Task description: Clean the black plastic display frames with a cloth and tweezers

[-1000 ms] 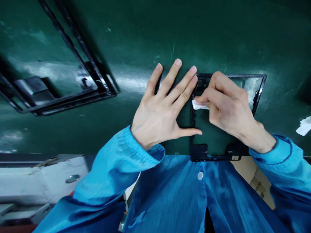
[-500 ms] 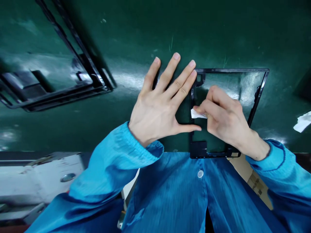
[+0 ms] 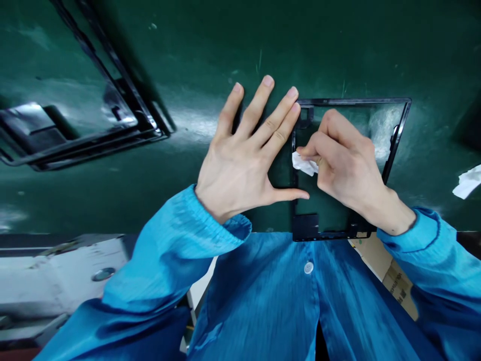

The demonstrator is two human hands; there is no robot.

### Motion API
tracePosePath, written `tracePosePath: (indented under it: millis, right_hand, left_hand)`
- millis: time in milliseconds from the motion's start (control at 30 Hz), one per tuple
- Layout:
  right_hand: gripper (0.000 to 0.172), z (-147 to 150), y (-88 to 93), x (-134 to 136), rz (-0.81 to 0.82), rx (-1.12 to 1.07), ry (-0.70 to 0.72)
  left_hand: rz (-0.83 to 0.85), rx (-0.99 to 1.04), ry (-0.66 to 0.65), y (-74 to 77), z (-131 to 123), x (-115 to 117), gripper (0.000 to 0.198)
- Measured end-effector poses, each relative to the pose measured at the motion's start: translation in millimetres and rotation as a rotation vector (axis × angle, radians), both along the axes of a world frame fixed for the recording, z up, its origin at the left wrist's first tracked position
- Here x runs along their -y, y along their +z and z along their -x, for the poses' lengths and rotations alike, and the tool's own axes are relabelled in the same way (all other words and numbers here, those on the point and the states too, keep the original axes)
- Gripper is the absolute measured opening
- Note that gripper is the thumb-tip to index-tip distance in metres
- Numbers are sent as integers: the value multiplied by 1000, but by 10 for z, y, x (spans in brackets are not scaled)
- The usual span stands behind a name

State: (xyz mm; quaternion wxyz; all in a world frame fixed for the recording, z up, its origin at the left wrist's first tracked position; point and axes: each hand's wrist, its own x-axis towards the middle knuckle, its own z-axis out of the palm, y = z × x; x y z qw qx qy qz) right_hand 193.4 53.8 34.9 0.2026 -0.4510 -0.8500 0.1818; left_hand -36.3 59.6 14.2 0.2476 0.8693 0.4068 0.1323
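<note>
A thin black rectangular frame (image 3: 393, 143) lies on the green tabletop (image 3: 210, 45), its near edge by my body. My left hand (image 3: 246, 158) is spread flat with fingers apart; its index fingertip and thumb rest at the frame's left bar. Pinched in the fingers of my right hand (image 3: 345, 163) is a crumpled white wipe (image 3: 305, 164), pressed against that same left bar. My right wrist crosses over the frame's lower right part and hides some of it.
More black frames (image 3: 97, 145) lie stacked at the left of the table. Another white wipe (image 3: 468, 181) lies at the far right. Below the table edge are a white box-like surface (image 3: 86, 265) at left and a brown carton (image 3: 398, 286) at right.
My right hand has moved the wipe a little up along the frame's left bar, away from my body. My left hand keeps its place on the frame. The whole view has shifted slightly.
</note>
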Motion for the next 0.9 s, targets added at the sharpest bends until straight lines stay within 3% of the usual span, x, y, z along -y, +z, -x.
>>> tracePosePath:
  millis: [567, 900]
  right_hand:
    - [30, 38, 23, -84, -16, 9, -81]
    - [31, 34, 51, -109, 18, 1, -55]
  left_hand:
    - [12, -4, 18, -2, -14, 0, 118]
    - [57, 2, -7, 40, -14, 176, 109]
